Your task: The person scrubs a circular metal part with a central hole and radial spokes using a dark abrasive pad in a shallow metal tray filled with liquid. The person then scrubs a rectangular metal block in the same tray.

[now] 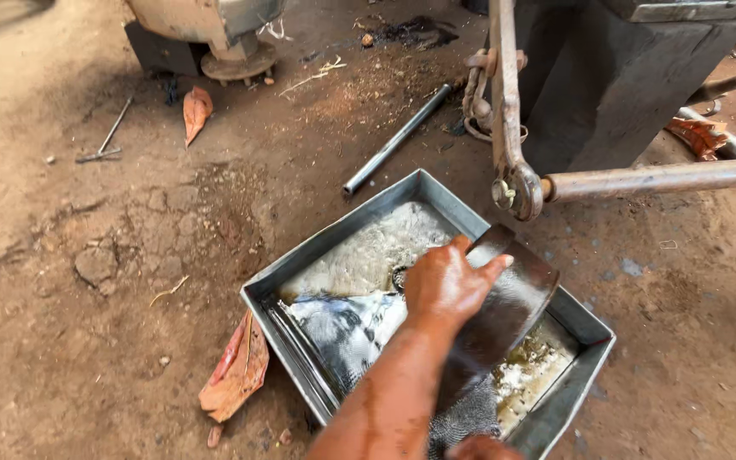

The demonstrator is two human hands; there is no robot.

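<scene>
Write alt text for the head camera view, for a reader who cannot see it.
A wet, oily hand presses on a curved dark metal piece over a rectangular metal tray of cloudy liquid, set on a dirt floor. The other hand barely shows at the bottom edge. A steel tube, dry leaves and rusty machine parts lie around.

A steel rod (395,139), dry leaves (197,111) and a rusty pipe (658,178) lie around on dirt

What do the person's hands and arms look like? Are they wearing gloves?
No gloves and no sleeves show. One hand is bare, and its forearm is bare too, both wet and shiny with a slick, dirty-looking film. No ring, watch or bracelet shows. Only a sliver of the other hand peeks in at the bottom edge, also bare and wet.
</scene>
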